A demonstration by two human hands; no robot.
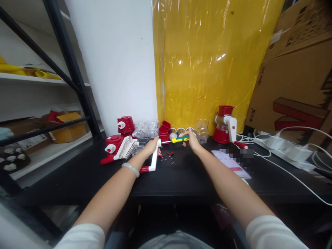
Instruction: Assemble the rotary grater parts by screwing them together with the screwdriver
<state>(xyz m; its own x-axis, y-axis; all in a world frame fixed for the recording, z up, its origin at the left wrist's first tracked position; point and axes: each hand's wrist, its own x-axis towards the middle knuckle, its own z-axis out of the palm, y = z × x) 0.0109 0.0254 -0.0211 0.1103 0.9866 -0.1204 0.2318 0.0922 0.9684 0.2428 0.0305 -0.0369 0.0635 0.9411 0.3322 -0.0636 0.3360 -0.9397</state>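
My left hand (pixel 151 146) is closed around the upper end of a white crank handle (pixel 154 159) with a red grip that hangs down toward the table. In my right hand (pixel 192 140) is a screwdriver (pixel 178 139) with a green and yellow handle, held level. Its metal shaft points left, and the tip meets the top end of the crank; whether it sits in a screw is too small to tell. Below, between the hands, lie small red parts (pixel 170 153) and several small screws (pixel 172 163) on the black table (pixel 178 183).
At the back left stand red bases (pixel 126 124), white handles (pixel 126 148) and clear plastic cups (pixel 153 126). Metal drums (pixel 173 132) line the back. An assembled red-and-white rotary grater (pixel 224 124) stands right, near a tablet (pixel 232 164), a power strip (pixel 287 152) and white cables.
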